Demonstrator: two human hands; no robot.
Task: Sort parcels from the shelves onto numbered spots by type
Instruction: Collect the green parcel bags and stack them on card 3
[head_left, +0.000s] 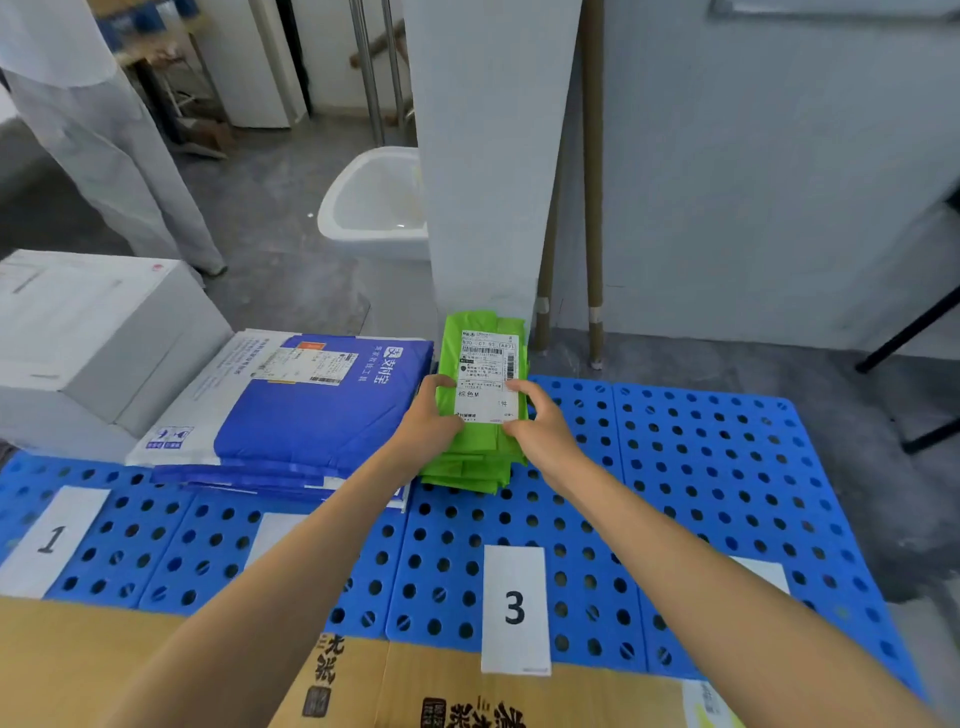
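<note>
Both hands are on the top green parcel (480, 330), the left hand (434, 415) gripping its left edge and the right hand (537, 423) its right edge, thumbs pressed on the white shipping label (488, 376). It sits on a small stack of green parcels (467, 470) on the blue perforated pallet (727, 467), beyond the card marked 3 (515, 608). Just to the left lies a stack of blue-and-white mailers (311, 415), and past them a white box (88, 332) behind the card marked 1 (52, 540).
</note>
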